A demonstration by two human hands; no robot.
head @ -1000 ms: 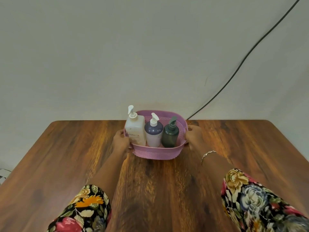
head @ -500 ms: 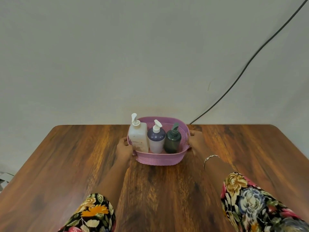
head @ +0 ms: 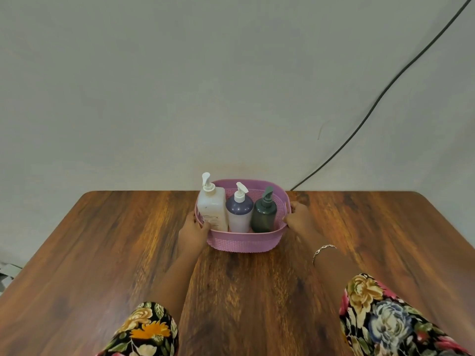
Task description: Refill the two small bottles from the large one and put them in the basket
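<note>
Left hand [head: 191, 232] and right hand [head: 299, 218] clamped their fingers [head: 288, 220] on the pink woven plastic basket's [head: 244, 242] opposite ends.

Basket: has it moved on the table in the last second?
No. The basket keeps its right end below where the cable meets the far edge of the table; only the camera shifted.
</note>
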